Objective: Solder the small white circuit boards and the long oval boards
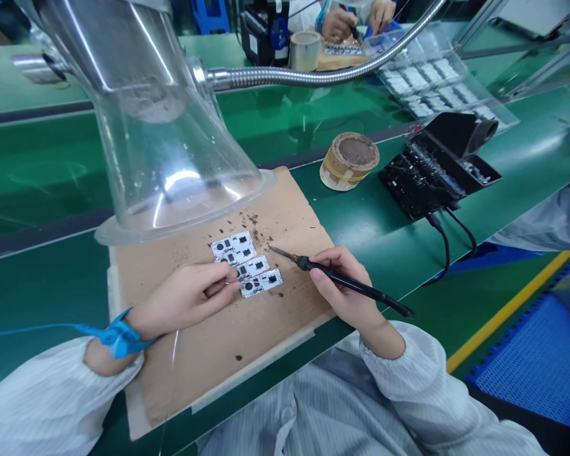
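Left fingers (218, 278) pinched closed on a thin silver solder wire (228, 282), right fingers (327, 256) wrapped round a slim black soldering iron (356, 285) — white rectangular circuit boards (261, 283) between both hands — tip and wire best kept low and steady.

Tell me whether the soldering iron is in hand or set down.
In hand: the right hand grips the soldering iron like a pen, its tip beside the white circuit boards.

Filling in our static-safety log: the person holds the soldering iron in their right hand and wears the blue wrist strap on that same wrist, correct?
Not quite: the head view shows the blue wrist strap on the left wrist. The soldering iron is in the right hand, as you said.
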Demonstrator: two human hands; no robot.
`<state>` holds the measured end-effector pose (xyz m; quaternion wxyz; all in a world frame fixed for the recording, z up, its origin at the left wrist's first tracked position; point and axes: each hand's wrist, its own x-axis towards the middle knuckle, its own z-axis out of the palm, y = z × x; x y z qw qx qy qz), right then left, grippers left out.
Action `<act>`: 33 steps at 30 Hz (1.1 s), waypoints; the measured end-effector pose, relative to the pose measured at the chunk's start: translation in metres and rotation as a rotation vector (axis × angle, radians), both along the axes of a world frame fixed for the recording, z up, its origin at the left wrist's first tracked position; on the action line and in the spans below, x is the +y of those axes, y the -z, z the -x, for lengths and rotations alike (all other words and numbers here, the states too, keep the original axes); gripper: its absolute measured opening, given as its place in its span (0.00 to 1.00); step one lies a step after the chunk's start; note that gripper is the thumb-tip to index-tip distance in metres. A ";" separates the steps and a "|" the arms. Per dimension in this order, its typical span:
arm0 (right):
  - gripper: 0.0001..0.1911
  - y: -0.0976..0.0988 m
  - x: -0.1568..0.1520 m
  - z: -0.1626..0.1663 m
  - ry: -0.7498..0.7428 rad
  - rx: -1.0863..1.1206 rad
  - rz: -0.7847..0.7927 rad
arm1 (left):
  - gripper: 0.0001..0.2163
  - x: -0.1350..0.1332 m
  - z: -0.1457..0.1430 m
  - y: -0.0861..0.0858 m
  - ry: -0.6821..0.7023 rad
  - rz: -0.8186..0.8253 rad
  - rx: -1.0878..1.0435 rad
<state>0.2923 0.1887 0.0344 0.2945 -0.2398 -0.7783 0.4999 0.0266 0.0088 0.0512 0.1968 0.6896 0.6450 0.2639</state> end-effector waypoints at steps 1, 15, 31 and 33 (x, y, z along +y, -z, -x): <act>0.06 0.000 0.000 0.000 0.001 -0.005 0.002 | 0.13 0.000 0.000 0.000 0.001 0.002 0.002; 0.06 -0.001 0.000 0.001 -0.004 -0.014 0.017 | 0.13 0.002 -0.001 -0.003 -0.002 0.004 -0.017; 0.06 0.000 0.001 0.001 0.002 -0.020 0.005 | 0.13 0.001 0.001 -0.003 0.002 0.008 -0.013; 0.06 0.000 0.001 0.001 -0.002 -0.016 0.009 | 0.13 0.001 0.000 -0.003 0.004 0.008 -0.011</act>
